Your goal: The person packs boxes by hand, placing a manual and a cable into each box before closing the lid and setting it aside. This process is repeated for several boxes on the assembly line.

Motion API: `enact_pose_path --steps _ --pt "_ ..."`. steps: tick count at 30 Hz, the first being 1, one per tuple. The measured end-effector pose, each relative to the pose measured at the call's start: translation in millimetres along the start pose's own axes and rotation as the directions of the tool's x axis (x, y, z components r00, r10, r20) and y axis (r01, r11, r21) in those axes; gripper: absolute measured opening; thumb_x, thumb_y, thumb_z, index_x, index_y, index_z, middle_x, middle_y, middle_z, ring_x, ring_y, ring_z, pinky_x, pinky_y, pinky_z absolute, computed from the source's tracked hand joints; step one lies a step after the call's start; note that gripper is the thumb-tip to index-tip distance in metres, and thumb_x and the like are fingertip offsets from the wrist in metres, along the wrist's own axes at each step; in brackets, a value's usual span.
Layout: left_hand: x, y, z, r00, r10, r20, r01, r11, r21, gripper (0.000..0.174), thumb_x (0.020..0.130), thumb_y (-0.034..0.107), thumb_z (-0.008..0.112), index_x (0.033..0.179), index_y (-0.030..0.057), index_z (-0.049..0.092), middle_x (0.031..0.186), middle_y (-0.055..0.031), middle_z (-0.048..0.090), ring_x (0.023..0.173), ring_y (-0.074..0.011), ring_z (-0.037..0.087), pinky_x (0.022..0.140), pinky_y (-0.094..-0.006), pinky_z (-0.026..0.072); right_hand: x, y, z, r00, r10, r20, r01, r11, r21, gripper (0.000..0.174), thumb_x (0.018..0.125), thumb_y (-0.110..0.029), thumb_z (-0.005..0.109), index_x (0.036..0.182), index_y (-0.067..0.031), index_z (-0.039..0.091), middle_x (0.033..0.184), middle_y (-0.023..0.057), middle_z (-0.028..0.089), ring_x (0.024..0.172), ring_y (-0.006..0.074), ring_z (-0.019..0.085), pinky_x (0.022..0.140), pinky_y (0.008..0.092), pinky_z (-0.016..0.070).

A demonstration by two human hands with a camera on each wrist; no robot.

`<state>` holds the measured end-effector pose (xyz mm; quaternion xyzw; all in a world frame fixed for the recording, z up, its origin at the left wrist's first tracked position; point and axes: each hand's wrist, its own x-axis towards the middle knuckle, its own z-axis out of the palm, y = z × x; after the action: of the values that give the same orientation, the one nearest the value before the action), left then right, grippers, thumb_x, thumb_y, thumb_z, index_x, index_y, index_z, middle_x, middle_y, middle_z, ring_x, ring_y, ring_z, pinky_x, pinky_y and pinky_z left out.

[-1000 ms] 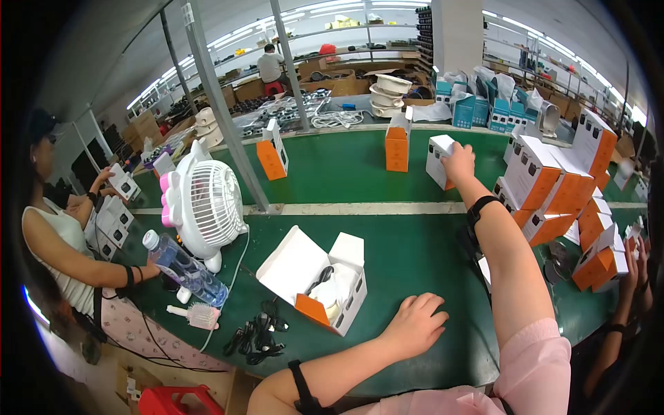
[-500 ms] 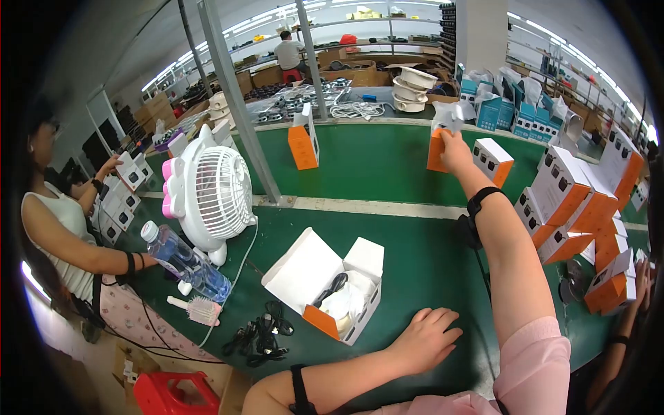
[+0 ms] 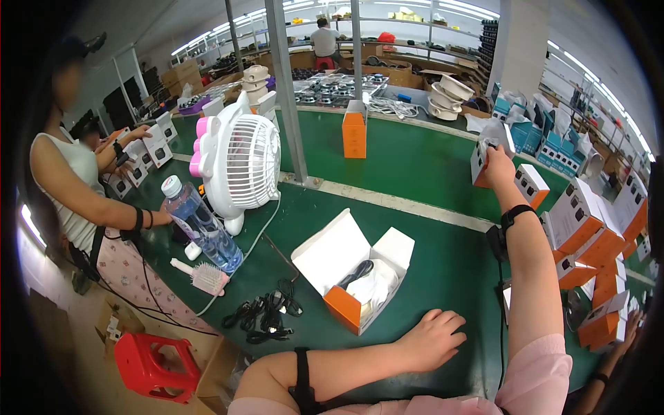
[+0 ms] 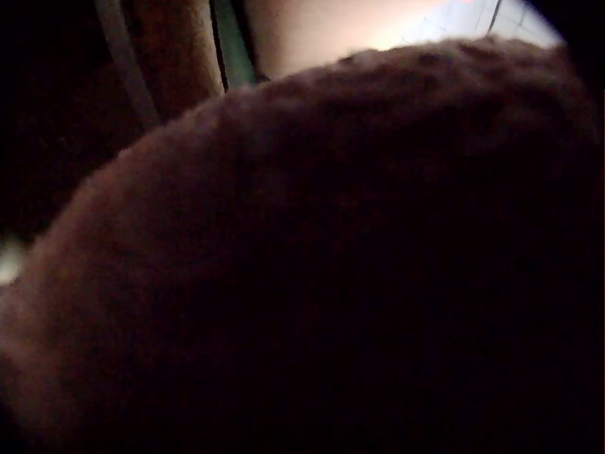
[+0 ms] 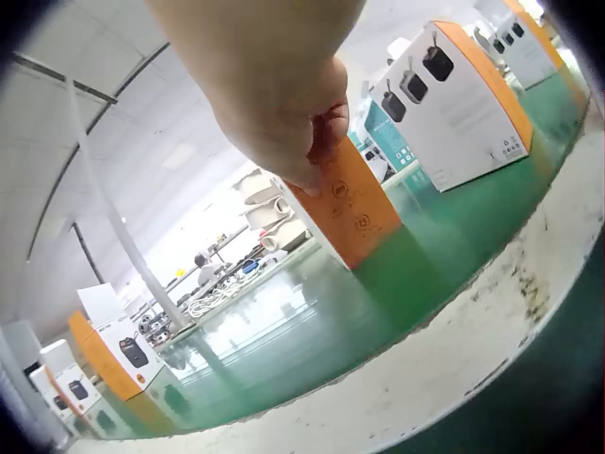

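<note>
At the far side of the green belt, my right hand (image 3: 499,166) pinches the top of a small white-and-orange box (image 3: 478,173), its lid flap standing up. In the right wrist view, the fingers grip the upper edge of this box (image 5: 354,213), which stands on the belt with an orange side showing. A closed white-and-orange box (image 3: 531,185) stands just right of it. My left hand (image 3: 434,339) rests with relaxed fingers on the green table near me. Beside it lies an open box (image 3: 349,311) holding a white item and a black cable. The left wrist view is mostly dark.
White-and-orange boxes (image 3: 581,214) are stacked at right; another orange box (image 3: 355,135) stands on the belt. A fan (image 3: 242,162), water bottle (image 3: 200,225), hairbrush (image 3: 206,278) and black cables (image 3: 266,315) lie left. A metal post (image 3: 283,90) rises between. Another person works at left.
My right hand has let go of the closed box and moved left to the flap-topped box beside it, which has since turned to show a white side. The head view has swung left.
</note>
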<state>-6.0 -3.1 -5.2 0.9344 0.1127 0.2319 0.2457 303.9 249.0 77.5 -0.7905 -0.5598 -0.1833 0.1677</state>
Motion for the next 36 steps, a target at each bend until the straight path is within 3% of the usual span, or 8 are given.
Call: enact_pose_path --steps 9,12,21,27,29,31,32,36 --pt "-0.8 -3.8 1.1 0.999 0.041 -0.007 -0.041 0.999 0.032 0.032 0.077 0.019 0.068 0.106 0.0089 0.063 0.124 -0.0114 0.051 0.120 -0.0279 0.044 0.099 -0.0452 0.0347 -40.5 3.7 -38.9 0.968 -0.248 -0.041 0.239 0.959 -0.149 0.014 0.078 -0.006 0.058 0.092 -0.0089 0.055 0.096 0.0116 0.057 0.085 0.0352 0.062 0.071 0.0472 0.0492" --pt "-1.7 -9.7 -0.7 0.996 0.085 -0.026 -0.083 0.994 0.072 0.032 0.076 0.019 0.069 0.105 0.0084 0.064 0.123 -0.0126 0.051 0.121 -0.0290 0.044 0.099 -0.0461 0.0349 -80.0 -14.1 -78.5 0.933 -0.285 -0.220 0.316 0.940 0.126 0.009 0.077 -0.007 0.060 0.084 -0.0067 0.055 0.088 0.0123 0.058 0.082 0.0368 0.059 0.068 0.0454 0.0475" --pt "8.3 20.3 -57.6 0.874 0.206 -0.441 -0.075 0.952 0.295 0.055 0.073 0.016 0.073 0.122 0.0009 0.054 0.127 -0.0188 0.051 0.120 -0.0392 0.046 0.101 -0.0499 0.0361 -257.4 3.4 -178.5 0.828 -0.542 -0.142 0.520 0.646 0.559 0.019 0.066 0.006 0.064 0.074 -0.0021 0.049 0.084 0.0108 0.054 0.079 0.0320 0.058 0.065 0.0376 0.0470" --pt "3.7 63.8 -62.6 0.933 0.245 -0.264 -0.149 0.930 0.336 0.065 0.068 0.025 0.079 0.123 -0.0011 0.053 0.123 -0.0186 0.052 0.102 -0.0355 0.056 0.087 -0.0433 0.0464 -324.8 26.5 -226.1 0.800 -0.580 -0.153 0.464 0.438 0.769 0.018 0.073 0.006 0.064 0.086 -0.0048 0.059 0.095 0.0071 0.057 0.082 0.0240 0.061 0.067 0.0318 0.0489" --pt "6.2 75.5 -62.3 0.951 0.179 -0.251 -0.095 0.945 0.314 0.066 0.068 0.027 0.079 0.122 -0.0013 0.053 0.123 -0.0186 0.052 0.099 -0.0357 0.057 0.085 -0.0436 0.0469 -334.6 37.5 -227.8 0.928 -0.339 -0.153 0.254 0.279 0.926 0.017 0.080 0.003 0.061 0.096 -0.0028 0.063 0.101 0.0046 0.058 0.087 0.0143 0.059 0.074 0.0259 0.0495" --pt "14.5 80.2 -65.1 0.975 0.050 -0.219 0.017 0.955 0.295 0.065 0.068 0.028 0.079 0.120 -0.0022 0.054 0.122 -0.0196 0.051 0.099 -0.0370 0.058 0.084 -0.0436 0.0477 -328.0 64.3 -197.0 0.999 -0.013 -0.043 0.045 0.339 0.940 0.019 0.082 -0.001 0.061 0.101 -0.0009 0.062 0.104 0.0058 0.058 0.087 0.0142 0.060 0.075 0.0261 0.0494" --pt "18.4 79.7 -65.4 0.977 0.042 -0.209 0.027 0.948 0.318 0.069 0.068 0.030 0.079 0.121 -0.0025 0.052 0.119 -0.0203 0.052 0.100 -0.0376 0.058 0.084 -0.0430 0.0481 -321.2 79.7 -179.0 0.994 0.092 0.056 -0.096 0.526 0.845 0.026 0.083 -0.004 0.062 0.109 0.0000 0.060 0.106 0.0075 0.059 0.085 0.0154 0.061 0.075 0.0274 0.0496" --pt "29.4 85.8 -69.0 0.986 0.014 -0.167 0.053 0.919 0.390 0.081 0.065 0.037 0.081 0.124 -0.0048 0.045 0.108 -0.0175 0.053 0.091 -0.0327 0.060 0.074 -0.0398 0.0511 -313.7 103.4 -134.6 0.896 0.251 0.366 -0.324 0.933 0.156 0.067 0.076 -0.040 0.072 0.126 -0.0013 0.052 0.124 0.0182 0.055 0.118 0.0311 0.050 0.097 0.0391 0.0418"
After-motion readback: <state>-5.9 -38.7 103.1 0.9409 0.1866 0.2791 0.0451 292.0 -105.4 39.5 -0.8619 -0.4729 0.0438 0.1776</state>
